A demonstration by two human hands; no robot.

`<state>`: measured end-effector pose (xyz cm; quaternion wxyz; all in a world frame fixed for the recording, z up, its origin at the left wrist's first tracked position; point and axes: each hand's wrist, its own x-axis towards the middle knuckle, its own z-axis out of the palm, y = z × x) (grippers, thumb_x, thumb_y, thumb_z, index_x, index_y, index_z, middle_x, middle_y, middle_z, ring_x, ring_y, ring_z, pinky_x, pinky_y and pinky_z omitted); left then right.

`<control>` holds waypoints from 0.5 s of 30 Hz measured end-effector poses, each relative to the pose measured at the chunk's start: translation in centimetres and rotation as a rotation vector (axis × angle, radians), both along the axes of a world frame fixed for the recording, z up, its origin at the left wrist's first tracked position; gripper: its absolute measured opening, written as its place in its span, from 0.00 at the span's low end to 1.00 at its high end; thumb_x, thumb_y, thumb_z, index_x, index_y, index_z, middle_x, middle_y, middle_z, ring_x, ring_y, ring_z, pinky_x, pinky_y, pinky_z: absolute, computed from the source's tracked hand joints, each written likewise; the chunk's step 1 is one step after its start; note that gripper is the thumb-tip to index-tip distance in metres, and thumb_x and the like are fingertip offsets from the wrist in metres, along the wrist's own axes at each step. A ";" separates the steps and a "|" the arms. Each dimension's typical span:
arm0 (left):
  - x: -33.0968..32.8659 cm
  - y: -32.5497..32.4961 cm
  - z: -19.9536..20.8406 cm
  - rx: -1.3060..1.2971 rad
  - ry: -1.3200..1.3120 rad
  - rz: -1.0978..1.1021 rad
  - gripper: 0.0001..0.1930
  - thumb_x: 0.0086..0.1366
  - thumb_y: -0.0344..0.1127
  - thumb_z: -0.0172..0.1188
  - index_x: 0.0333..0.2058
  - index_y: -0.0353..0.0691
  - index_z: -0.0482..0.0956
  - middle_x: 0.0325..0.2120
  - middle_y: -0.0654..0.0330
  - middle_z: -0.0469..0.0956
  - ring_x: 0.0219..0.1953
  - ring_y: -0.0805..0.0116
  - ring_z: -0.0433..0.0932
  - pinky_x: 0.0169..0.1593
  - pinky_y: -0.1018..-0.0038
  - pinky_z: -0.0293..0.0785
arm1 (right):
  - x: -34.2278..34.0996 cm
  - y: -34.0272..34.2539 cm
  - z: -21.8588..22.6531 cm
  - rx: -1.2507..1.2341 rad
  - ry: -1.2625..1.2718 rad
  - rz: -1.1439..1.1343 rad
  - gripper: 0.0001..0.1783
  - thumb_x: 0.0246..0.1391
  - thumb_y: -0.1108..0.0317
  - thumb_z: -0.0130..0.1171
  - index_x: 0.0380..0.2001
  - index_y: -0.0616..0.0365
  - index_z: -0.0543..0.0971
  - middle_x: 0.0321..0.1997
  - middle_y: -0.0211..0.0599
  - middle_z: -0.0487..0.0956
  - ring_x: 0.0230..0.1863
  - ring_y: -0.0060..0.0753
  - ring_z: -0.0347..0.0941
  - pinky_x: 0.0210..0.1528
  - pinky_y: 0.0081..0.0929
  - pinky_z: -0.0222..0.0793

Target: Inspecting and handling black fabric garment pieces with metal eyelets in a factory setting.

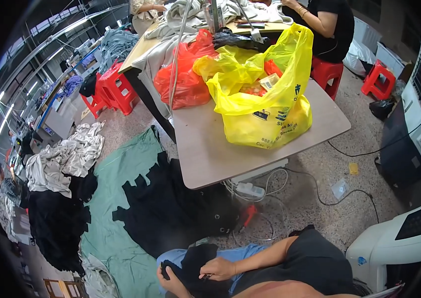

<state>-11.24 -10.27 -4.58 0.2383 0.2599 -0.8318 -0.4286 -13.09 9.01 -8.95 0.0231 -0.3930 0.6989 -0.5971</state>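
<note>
Low in the view, over my lap, a piece of black fabric (198,260) is bunched between my two hands. My left hand (175,284) is closed on its left edge, thumb on top. My right hand (220,268) lies against the right side of the fabric, fingers pinched together. A small dark tip pokes out from them, too small to name. A larger heap of black garment pieces (166,213) spreads on the floor just ahead, on a green cloth (106,193).
A small table (205,161) stands ahead, bearing a yellow plastic bag (270,121) and a red one (183,77). Cables and a power strip (250,189) hang below. A white machine (399,238) is at right. Co-workers sit beyond, near red stools (378,79). Black cloth (56,228) lies left.
</note>
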 end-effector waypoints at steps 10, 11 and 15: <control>0.3 -1.5 -1.8 -0.058 0.007 -0.050 0.17 0.65 0.36 0.60 0.49 0.31 0.75 0.44 0.53 0.78 0.47 0.63 0.74 0.55 0.70 0.66 | 0.2 0.0 -0.3 -0.040 -0.023 -0.004 0.07 0.52 0.68 0.61 0.33 0.55 0.76 0.29 0.35 0.80 0.33 0.41 0.78 0.33 0.34 0.72; 0.3 -1.7 -2.0 -0.071 0.004 -0.042 0.17 0.65 0.36 0.60 0.49 0.31 0.75 0.44 0.53 0.78 0.47 0.63 0.74 0.55 0.70 0.66 | 0.2 -0.1 -0.3 -0.040 -0.022 -0.010 0.07 0.52 0.68 0.61 0.33 0.55 0.76 0.29 0.34 0.80 0.33 0.41 0.78 0.33 0.34 0.72; 0.3 -1.7 -1.9 -0.058 0.003 -0.057 0.17 0.65 0.35 0.60 0.48 0.31 0.75 0.44 0.53 0.78 0.46 0.63 0.74 0.54 0.70 0.67 | 0.0 -0.1 -0.2 -0.010 -0.018 -0.005 0.06 0.52 0.69 0.62 0.33 0.56 0.76 0.30 0.34 0.80 0.33 0.41 0.78 0.32 0.34 0.72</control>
